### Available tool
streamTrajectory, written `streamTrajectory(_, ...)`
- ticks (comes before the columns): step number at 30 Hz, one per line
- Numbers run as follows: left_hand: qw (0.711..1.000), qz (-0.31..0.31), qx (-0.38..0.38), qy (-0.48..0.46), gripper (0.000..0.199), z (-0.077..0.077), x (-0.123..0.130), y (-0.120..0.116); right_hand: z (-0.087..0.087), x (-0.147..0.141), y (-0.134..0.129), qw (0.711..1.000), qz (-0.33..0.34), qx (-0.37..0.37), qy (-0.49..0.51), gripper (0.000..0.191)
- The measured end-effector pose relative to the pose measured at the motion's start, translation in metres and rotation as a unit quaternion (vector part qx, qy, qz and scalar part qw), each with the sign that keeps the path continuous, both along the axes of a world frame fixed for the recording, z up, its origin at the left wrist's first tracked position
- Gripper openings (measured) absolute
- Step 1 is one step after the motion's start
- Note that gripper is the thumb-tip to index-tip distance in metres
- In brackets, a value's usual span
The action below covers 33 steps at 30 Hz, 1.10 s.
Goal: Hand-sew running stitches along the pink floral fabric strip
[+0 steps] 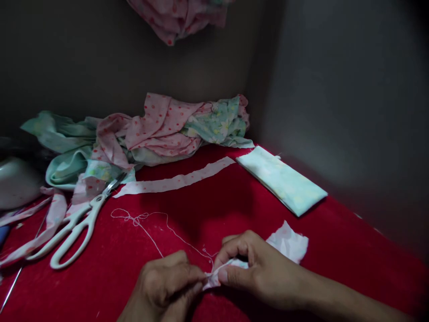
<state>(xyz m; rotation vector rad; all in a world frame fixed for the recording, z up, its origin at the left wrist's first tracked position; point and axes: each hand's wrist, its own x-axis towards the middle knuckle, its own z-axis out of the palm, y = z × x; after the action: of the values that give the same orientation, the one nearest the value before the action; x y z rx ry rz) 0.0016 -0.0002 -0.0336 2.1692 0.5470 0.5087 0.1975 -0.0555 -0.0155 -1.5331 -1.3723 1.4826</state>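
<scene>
though small, one cloth piece between two hands

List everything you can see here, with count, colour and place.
held fabric: one, pale patterned, between both hands
thread: white, looped beyond left hand
white scrap: one, behind right hand, possibly part of held fabric
scissors: one, white-handled, left
flat strip: one, pink, centre
loose strips: pink, count unclear, left
folded cloth: one, pale green, right
fabric heap: one, pink and green, back
upper fabric: one bundle, pink, top edge
rounded object: one, whitish, blurred, left edge
red surface: one, underneath
left hand: one, bottom centre
right hand: one, beside it
</scene>
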Motion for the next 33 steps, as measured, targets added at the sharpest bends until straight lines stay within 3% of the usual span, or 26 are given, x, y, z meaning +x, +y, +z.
streamTrajectory(6,1.000,-0.010,-0.002,-0.012,0.027,-0.0042,-0.0022,0.0006,-0.0020,0.0002,0.0010,1.000,0.015,0.000,0.022,0.017)
streamTrajectory(13,1.000,-0.016,0.006,0.005,0.033,0.0019,-0.0010,0.0000,-0.0013,0.0018,0.0007,0.999,0.024,0.009,0.044,0.017)
streamTrajectory(24,0.999,-0.030,-0.021,-0.016,0.029,-0.0059,-0.0016,0.0024,-0.0015,0.0008,0.0011,0.997,0.034,0.019,0.059,0.017)
streamTrajectory(33,0.999,0.009,-0.042,-0.024,0.021,0.0004,0.0013,-0.0006,-0.0030,-0.0041,0.0006,0.998,0.017,0.006,0.068,0.014)
